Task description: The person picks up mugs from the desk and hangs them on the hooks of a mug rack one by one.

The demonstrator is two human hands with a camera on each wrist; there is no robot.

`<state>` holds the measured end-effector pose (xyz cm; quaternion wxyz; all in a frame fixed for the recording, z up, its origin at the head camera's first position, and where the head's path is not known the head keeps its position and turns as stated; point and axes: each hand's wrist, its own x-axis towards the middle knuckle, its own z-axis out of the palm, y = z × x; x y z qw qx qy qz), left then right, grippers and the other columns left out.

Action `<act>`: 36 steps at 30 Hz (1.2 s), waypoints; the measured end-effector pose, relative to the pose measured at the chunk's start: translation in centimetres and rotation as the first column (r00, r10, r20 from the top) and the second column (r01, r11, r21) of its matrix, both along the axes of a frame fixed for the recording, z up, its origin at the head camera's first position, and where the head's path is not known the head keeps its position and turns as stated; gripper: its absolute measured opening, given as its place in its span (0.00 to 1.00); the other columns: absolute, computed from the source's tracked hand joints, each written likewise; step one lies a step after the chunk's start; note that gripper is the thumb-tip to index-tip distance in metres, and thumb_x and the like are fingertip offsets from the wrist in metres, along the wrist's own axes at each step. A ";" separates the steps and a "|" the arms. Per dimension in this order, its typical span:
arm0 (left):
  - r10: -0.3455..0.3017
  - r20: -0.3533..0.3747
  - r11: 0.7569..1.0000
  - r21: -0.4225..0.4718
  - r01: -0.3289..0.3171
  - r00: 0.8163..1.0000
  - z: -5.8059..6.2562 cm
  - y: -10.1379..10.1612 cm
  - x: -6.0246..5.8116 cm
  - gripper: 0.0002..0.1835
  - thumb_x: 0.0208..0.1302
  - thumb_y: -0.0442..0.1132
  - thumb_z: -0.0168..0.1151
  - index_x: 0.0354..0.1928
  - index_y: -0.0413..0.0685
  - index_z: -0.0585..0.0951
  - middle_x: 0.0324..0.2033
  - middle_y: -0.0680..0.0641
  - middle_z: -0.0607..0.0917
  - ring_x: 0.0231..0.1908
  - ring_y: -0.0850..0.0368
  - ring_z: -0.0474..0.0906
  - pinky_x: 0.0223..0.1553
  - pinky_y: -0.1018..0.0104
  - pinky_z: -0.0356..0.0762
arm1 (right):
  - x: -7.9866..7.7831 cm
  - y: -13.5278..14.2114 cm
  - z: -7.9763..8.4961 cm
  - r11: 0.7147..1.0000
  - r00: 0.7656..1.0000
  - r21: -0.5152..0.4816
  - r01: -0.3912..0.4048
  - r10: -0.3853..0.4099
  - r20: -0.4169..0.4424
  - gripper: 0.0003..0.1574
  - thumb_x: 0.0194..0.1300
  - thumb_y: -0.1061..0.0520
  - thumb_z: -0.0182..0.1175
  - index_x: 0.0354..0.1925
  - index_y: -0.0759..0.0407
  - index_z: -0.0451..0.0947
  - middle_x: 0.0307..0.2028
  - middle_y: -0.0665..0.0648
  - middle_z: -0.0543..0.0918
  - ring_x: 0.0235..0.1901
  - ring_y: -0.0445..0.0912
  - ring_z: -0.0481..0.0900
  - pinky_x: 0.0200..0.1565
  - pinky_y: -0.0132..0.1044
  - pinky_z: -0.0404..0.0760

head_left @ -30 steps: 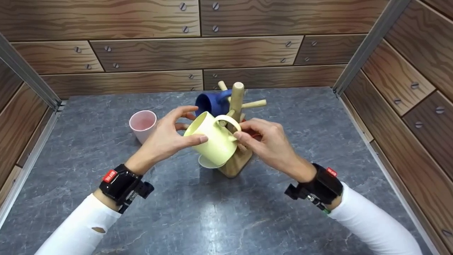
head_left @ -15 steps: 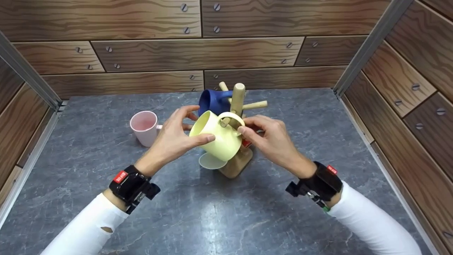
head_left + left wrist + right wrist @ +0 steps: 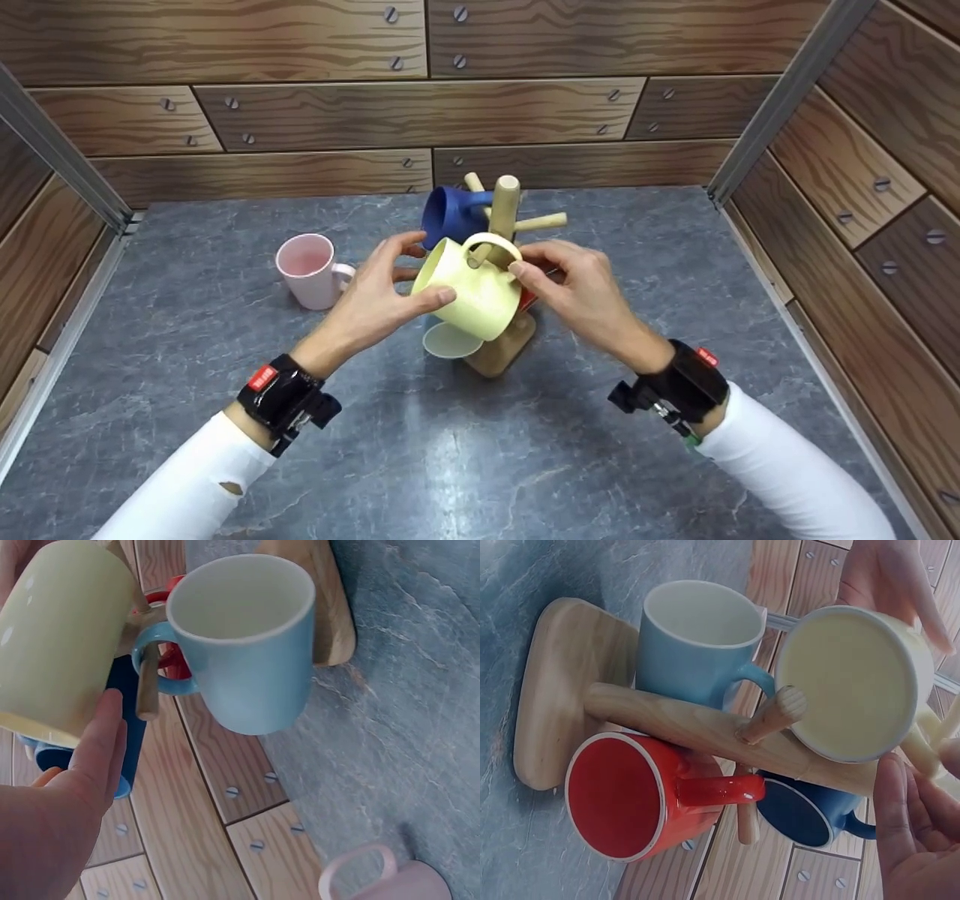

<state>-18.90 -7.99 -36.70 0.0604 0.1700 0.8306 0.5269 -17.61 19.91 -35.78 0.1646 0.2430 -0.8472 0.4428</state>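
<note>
A pale yellow mug (image 3: 480, 304) is tilted at the front of a wooden mug tree (image 3: 504, 206), with a peg (image 3: 478, 256) poking through its handle. My left hand (image 3: 369, 300) holds the mug's body near the rim, thumb on the near side. The right hand (image 3: 581, 296) pinches the handle's lower end. Below, a light blue mug (image 3: 251, 675) hangs by its handle on another peg. A red mug (image 3: 619, 799) hangs on the tree too, mostly hidden in the head view. Behind my left fingertips is a dark blue mug (image 3: 454, 217) on a higher peg.
A pink mug (image 3: 311, 274) stands upright on the grey marbled tabletop (image 3: 360, 465), left of my left hand. One bare peg (image 3: 541, 222) sticks out to the right of the post. Wood-patterned walls (image 3: 420, 112) enclose the back and sides.
The yellow mug has shifted slightly right, and its handle now sits farther along the peg. My left hand has moved right with it, uncovering the pink mug's handle.
</note>
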 end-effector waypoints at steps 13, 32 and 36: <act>0.046 -0.113 0.998 0.039 -0.042 0.993 -1.3 -2.9 0.2 0.32 0.76 0.53 0.57 0.75 0.46 0.68 0.66 0.41 0.73 0.64 0.44 0.77 0.63 0.45 0.75 | 0.4 2.4 -0.1 0.998 0.998 0.032 0.060 -0.061 0.022 0.14 0.76 0.54 0.62 0.50 0.61 0.88 0.42 0.53 0.88 0.36 0.43 0.85 0.38 0.29 0.82; 0.124 -0.227 0.967 -0.191 -0.169 0.966 -4.2 -8.2 0.4 0.23 0.71 0.47 0.66 0.63 0.43 0.79 0.59 0.42 0.77 0.58 0.46 0.77 0.60 0.49 0.76 | -0.5 8.7 -3.3 0.956 0.970 0.222 0.191 -0.218 0.109 0.21 0.79 0.48 0.57 0.49 0.63 0.87 0.38 0.56 0.89 0.34 0.47 0.86 0.38 0.37 0.85; 0.112 -0.252 0.955 -0.238 -0.174 0.961 -4.7 -8.5 0.6 0.23 0.71 0.49 0.65 0.61 0.46 0.80 0.59 0.43 0.77 0.59 0.44 0.75 0.61 0.46 0.72 | -0.3 8.9 -3.9 0.947 0.969 0.273 0.169 -0.210 0.129 0.24 0.80 0.46 0.56 0.53 0.63 0.86 0.43 0.59 0.88 0.40 0.51 0.86 0.43 0.49 0.86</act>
